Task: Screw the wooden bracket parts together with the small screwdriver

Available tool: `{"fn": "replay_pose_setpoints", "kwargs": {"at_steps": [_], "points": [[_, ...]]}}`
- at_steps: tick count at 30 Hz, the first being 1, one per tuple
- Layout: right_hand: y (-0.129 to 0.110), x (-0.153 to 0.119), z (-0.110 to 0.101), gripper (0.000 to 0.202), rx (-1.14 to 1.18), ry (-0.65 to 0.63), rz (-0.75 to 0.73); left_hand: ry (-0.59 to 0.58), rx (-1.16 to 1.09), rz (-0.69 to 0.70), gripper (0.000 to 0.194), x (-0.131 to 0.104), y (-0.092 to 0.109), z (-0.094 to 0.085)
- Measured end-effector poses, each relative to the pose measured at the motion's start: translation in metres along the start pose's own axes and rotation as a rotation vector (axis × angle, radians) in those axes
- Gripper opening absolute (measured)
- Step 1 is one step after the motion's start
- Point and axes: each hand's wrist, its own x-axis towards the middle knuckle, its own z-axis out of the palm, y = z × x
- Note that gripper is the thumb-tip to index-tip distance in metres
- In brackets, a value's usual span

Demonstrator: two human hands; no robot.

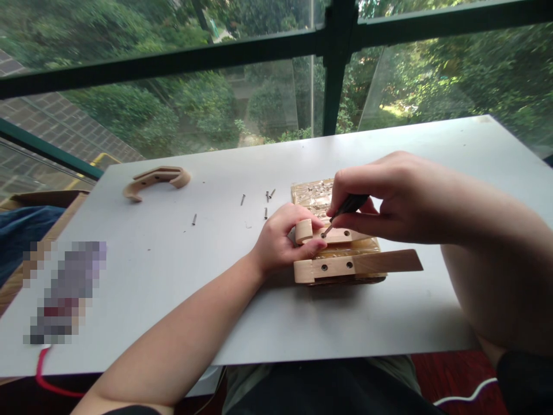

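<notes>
My right hand [367, 199] grips a black-handled screwdriver [352, 204], its tip at a hole near the left end of a wooden piece [334, 235]. With thumb and fingers on either side, my left hand [285, 236] pinches that same piece beside its rounded end. Closer to me lies a second wooden piece [367, 263] with two dark holes and a darker, tapered right end. Both pieces rest on a block wrapped in clear film and tape [311, 193]. The right end of the upper piece is partly hidden by my right hand.
Several loose screws [242, 199] lie on the white table [207, 288] left of the block. A curved wooden part [158, 177] sits at the back left. A blurred flat object [69, 288] with a red cable [41, 369] is at the left edge, near a cardboard box [73, 216].
</notes>
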Motion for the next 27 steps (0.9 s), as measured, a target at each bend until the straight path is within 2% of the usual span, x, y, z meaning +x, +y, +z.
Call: {"fn": "replay_pose_setpoints", "kwargs": {"at_steps": [6, 9, 13, 16, 20, 27], "points": [[0.000, 0.003, 0.005, 0.011, 0.020, -0.020, -0.012, -0.008, 0.012, -0.033, 0.031, -0.001, -0.001, 0.000], [-0.004, 0.006, 0.011, 0.008, 0.098, -0.003, -0.038, 0.004, 0.024, -0.030, 0.031, -0.002, -0.002, 0.001], [-0.009, 0.007, 0.015, 0.010, 0.226, -0.047, -0.106, 0.037, 0.062, -0.005, 0.031, -0.002, -0.001, 0.002], [-0.010, 0.004, 0.013, 0.007, 0.247, -0.066, -0.069, 0.039, 0.058, 0.003, 0.029, -0.002, 0.001, 0.002], [-0.008, -0.001, 0.008, 0.020, 0.212, -0.109, -0.007, 0.016, 0.044, -0.019, 0.031, -0.001, 0.001, 0.001], [-0.006, -0.004, 0.004, 0.022, 0.172, -0.094, 0.065, 0.009, 0.012, -0.013, 0.029, -0.001, -0.003, 0.001]]}}
